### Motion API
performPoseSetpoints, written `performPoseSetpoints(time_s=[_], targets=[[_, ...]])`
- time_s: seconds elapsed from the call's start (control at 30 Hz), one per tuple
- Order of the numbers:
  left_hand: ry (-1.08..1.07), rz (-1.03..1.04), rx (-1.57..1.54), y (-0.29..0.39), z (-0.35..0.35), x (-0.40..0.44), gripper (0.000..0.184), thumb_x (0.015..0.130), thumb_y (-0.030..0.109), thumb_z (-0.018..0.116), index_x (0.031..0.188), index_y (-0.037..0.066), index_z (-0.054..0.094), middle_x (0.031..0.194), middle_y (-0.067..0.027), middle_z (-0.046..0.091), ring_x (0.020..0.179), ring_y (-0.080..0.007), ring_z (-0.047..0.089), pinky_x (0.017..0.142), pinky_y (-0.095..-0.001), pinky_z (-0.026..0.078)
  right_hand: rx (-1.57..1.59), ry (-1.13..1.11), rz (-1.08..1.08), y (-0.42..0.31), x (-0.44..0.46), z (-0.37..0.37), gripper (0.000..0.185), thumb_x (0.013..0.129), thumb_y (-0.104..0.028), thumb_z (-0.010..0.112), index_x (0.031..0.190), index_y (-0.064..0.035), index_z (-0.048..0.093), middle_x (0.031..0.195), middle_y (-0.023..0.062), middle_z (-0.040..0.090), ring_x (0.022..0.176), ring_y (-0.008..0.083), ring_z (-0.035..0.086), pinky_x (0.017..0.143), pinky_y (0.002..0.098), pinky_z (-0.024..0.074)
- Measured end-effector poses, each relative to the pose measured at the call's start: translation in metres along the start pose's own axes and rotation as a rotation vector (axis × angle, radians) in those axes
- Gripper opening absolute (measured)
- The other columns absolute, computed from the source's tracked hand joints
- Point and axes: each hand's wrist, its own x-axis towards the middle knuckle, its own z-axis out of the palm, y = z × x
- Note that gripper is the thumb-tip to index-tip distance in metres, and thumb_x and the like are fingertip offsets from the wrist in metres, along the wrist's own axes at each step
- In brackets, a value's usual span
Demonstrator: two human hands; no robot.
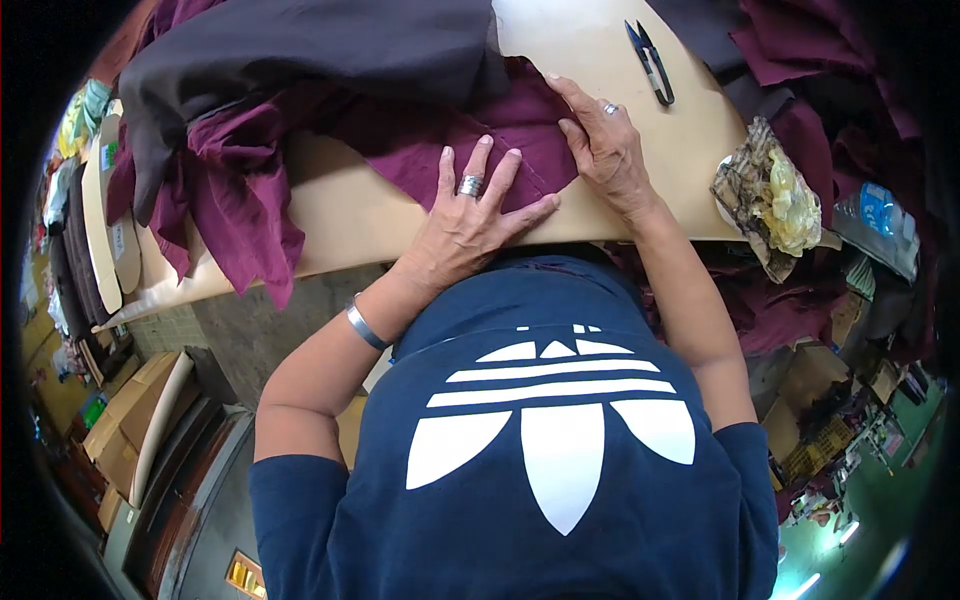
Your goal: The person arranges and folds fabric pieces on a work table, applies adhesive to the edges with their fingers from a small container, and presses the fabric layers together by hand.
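Note:
Maroon fabric lies across the table, with dark grey cloth bunched over its far side. My left hand rests on the fabric near the table's front edge, fingers spread flat. At the right edge of the same fabric is my right hand, its index finger stretched out and its thumb apart; the other fingers curl under and are partly hidden. Neither hand visibly grips anything. A seam line runs through the maroon fabric between the hands. Black thread snips lie farther off to the right.
A crumpled yellowish plastic bag with brown-patterned cloth sits at the table's right end. Beside it is a clear plastic bottle with a blue label. Dark and maroon cloth piles up at the far right. Cardboard boxes stand below left.

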Motion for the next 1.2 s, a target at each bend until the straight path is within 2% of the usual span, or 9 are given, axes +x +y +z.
performPoseSetpoints(time_s=[0.17,0.27,0.3,0.43,0.67,0.9,1.0,1.07,1.2], targets=[[0.068,-0.063,-0.005,-0.007,0.005,-0.002,0.044,0.083,0.018,0.046,0.126,0.01,0.049,0.127,-0.0099,0.047,0.121,-0.0233,0.044,0.102,-0.0471,0.029,0.006,0.025,-0.026,0.003,0.001,0.004,0.057,0.075,0.001,0.059,0.129,-0.0128,0.045,0.08,0.0093,0.062,0.067,0.025,0.056,0.068,0.0353,0.0412],[0.077,0.114,-0.115,-0.002,0.004,-0.003,0.043,0.083,0.018,0.046,0.125,0.011,0.051,0.126,-0.0102,0.048,0.121,-0.0238,0.045,0.103,-0.0453,0.029,0.032,0.029,-0.033,0.003,0.0,0.002,0.057,0.075,0.001,0.059,0.129,-0.0123,0.044,0.081,0.0097,0.062,0.068,0.0256,0.056,0.068,0.0362,0.0414],[0.078,0.116,-0.189,-0.004,0.0,-0.002,0.045,0.08,0.009,0.051,0.125,0.011,0.051,0.123,-0.0085,0.05,0.12,-0.0264,0.045,0.102,-0.0407,0.033,0.047,0.03,-0.033,0.003,0.001,0.002,0.057,0.075,0.001,0.059,0.128,-0.0121,0.044,0.082,0.0097,0.063,0.068,0.0258,0.056,0.068,0.0365,0.0415],[0.209,-0.075,-0.254,-0.035,-0.001,0.005,0.043,0.075,-0.003,0.049,0.118,0.002,0.053,0.12,-0.0138,0.05,0.114,-0.0315,0.05,0.095,-0.0377,0.044,0.04,-0.104,0.102,-0.001,0.008,-0.008,0.057,0.075,-0.002,0.06,0.129,-0.0138,0.045,0.079,0.0112,0.062,0.067,0.0271,0.057,0.067,0.0379,0.0423],[0.218,-0.118,-0.236,-0.036,0.004,0.003,0.047,0.073,-0.006,0.049,0.12,0.0,0.052,0.122,-0.0144,0.048,0.116,-0.0336,0.047,0.098,-0.0385,0.041,0.09,-0.065,0.128,0.0,0.032,0.007,0.057,0.078,-0.001,0.06,0.13,-0.0198,0.046,0.083,0.0146,0.062,0.075,0.0297,0.059,0.074,0.0363,0.0441],[0.108,-0.014,-0.018,-0.023,0.0,0.001,0.045,0.078,0.01,0.05,0.12,0.026,0.056,0.129,-0.0083,0.046,0.12,-0.0273,0.043,0.1,-0.0466,0.032,0.097,-0.07,0.159,0.004,0.029,0.011,0.06,0.077,0.003,0.059,0.13,-0.0225,0.047,0.086,0.0137,0.063,0.074,0.0287,0.058,0.074,0.0359,0.0439],[0.091,-0.019,-0.086,-0.03,-0.006,0.005,0.044,0.078,0.008,0.05,0.119,0.02,0.056,0.126,-0.0085,0.048,0.116,-0.0266,0.047,0.099,-0.0443,0.035,0.098,-0.039,0.042,0.008,0.03,0.009,0.06,0.075,-0.001,0.059,0.13,-0.0209,0.044,0.071,0.0137,0.061,0.069,0.0306,0.06,0.069,0.0414,0.0458],[0.242,-0.126,-0.204,-0.047,-0.003,0.012,0.043,0.075,0.002,0.05,0.117,0.009,0.056,0.114,-0.0112,0.054,0.103,-0.0276,0.054,0.089,-0.0374,0.044,0.147,-0.131,0.119,0.008,0.032,0.005,0.062,0.076,0.0,0.06,0.132,-0.0224,0.043,0.08,0.0146,0.062,0.071,0.0302,0.059,0.071,0.0388,0.0458],[0.226,-0.126,-0.084,-0.057,0.0,0.012,0.046,0.074,0.001,0.051,0.118,0.011,0.056,0.114,-0.011,0.053,0.102,-0.0285,0.054,0.089,-0.0371,0.045,0.147,-0.212,0.298,0.002,0.051,-0.002,0.07,0.076,-0.001,0.06,0.137,-0.0249,0.036,0.081,0.0148,0.061,0.069,0.0292,0.058,0.07,0.0385,0.0461]])
